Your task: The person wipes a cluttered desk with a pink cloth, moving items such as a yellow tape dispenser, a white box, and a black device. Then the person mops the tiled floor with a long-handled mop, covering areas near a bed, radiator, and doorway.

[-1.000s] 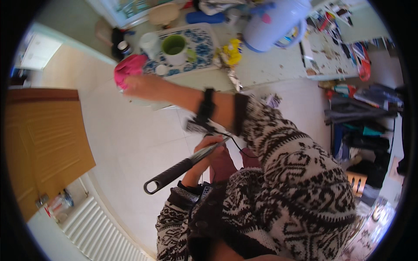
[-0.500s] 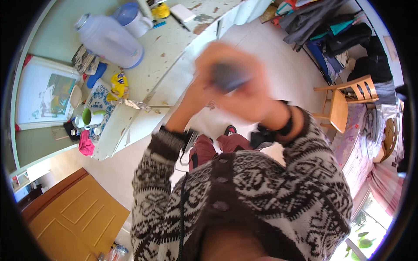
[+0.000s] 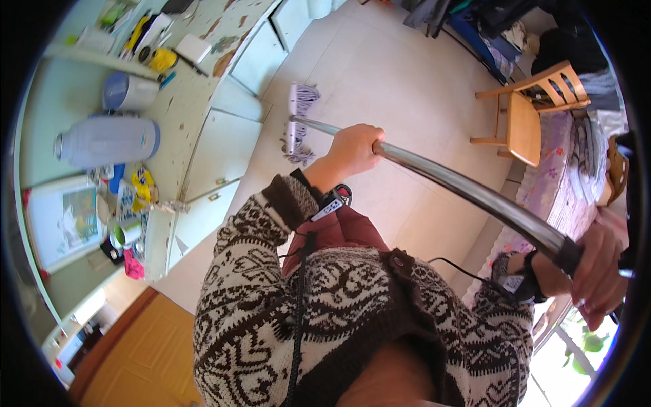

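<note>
A mop (image 3: 454,183) with a shiny metal pole slants across the view from the floor to the lower right. Its head, a pale bar with grey-purple strands, rests on the tiles beside the cabinet. Around the lower part of the pole, my left hand (image 3: 354,152) is closed in a grip. My right hand (image 3: 598,268) wraps round the dark end of the pole near the right rim, and part of it is lost in the shadowed edge.
Along the left runs a worn pale cabinet (image 3: 220,152), bearing a thermos flask (image 3: 112,139), a jug (image 3: 132,91) and a framed picture (image 3: 68,214). A wooden chair (image 3: 525,119) and a bed with a flowered cover (image 3: 542,183) stand at the right. A door (image 3: 139,349) is lower left.
My hands, together on the pole's dark end before, are now apart: the left lower on the pole, the right far off to the right. The mop's head has come into view, and my view has shifted.
</note>
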A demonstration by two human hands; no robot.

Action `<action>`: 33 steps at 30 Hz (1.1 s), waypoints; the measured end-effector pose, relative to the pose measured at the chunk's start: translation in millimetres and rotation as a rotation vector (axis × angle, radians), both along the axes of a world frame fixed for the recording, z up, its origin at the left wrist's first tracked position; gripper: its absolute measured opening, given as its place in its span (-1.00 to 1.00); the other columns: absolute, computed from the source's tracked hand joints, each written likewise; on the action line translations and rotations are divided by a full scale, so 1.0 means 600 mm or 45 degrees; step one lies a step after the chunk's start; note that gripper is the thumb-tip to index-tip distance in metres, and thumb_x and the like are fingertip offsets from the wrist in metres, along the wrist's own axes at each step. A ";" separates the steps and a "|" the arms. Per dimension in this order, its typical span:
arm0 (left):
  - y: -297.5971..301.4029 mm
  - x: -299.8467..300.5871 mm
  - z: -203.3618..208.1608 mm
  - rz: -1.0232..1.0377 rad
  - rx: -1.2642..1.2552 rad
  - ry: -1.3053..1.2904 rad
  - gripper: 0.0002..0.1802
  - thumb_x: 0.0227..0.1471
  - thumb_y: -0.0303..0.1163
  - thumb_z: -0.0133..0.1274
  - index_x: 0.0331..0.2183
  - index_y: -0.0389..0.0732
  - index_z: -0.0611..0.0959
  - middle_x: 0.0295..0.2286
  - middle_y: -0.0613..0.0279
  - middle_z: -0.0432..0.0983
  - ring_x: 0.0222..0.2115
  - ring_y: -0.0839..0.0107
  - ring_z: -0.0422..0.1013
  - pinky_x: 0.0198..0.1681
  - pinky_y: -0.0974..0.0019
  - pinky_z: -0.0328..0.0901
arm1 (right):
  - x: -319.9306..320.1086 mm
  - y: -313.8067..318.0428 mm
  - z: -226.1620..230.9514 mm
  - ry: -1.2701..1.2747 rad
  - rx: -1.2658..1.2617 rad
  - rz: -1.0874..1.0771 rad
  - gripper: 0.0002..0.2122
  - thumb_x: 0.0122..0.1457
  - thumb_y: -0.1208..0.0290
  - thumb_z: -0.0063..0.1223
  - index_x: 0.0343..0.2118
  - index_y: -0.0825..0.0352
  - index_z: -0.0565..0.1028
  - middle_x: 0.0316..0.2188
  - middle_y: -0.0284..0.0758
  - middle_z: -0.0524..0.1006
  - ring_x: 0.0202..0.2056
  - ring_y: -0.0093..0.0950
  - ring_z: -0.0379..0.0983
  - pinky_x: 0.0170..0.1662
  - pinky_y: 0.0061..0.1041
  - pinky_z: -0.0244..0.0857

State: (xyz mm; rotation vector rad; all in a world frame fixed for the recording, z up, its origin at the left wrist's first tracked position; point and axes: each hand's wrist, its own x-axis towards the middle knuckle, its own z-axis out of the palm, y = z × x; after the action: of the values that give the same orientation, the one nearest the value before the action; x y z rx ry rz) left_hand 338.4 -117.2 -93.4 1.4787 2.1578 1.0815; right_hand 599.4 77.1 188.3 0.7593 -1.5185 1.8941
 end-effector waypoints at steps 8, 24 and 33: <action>0.076 -0.067 -0.133 0.106 0.048 0.244 -0.92 -0.26 -0.47 0.11 -0.57 -0.13 0.53 -0.61 0.18 0.42 -0.49 0.11 0.39 -0.39 0.07 0.26 | -0.055 0.006 -0.164 -0.316 -0.197 -0.469 -0.86 -0.13 0.51 0.15 -0.67 0.26 0.39 -0.68 -0.39 0.41 -0.66 -0.52 0.31 -0.52 -0.46 0.20; 0.153 0.051 -0.307 -0.414 -0.444 0.082 -0.81 -0.14 -0.41 0.04 -0.36 -0.17 0.53 -0.37 0.10 0.44 -0.25 0.10 0.38 -0.20 0.05 0.30 | 0.068 -0.217 -0.270 -0.680 -0.555 -1.485 -0.81 -0.14 0.50 0.06 -0.65 0.22 0.24 -0.67 -0.39 0.29 -0.58 -0.45 0.27 -0.18 -0.26 0.18; -0.011 0.418 -0.364 -0.892 -0.422 0.127 -0.84 -0.20 -0.34 0.15 -0.51 -0.17 0.53 -0.47 0.06 0.48 -0.32 0.07 0.42 -0.28 0.06 0.36 | 0.382 -0.485 -0.272 -0.791 -0.641 -1.862 -0.82 -0.13 0.50 0.01 -0.64 0.24 0.21 -0.66 -0.38 0.28 -0.55 -0.46 0.26 -0.14 -0.25 0.16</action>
State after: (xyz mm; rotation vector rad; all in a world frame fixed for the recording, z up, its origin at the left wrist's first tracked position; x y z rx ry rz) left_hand 589.2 -124.0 -311.5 1.9138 1.5479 0.3925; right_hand 828.8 -213.9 25.4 -1.0363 -1.1541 1.1598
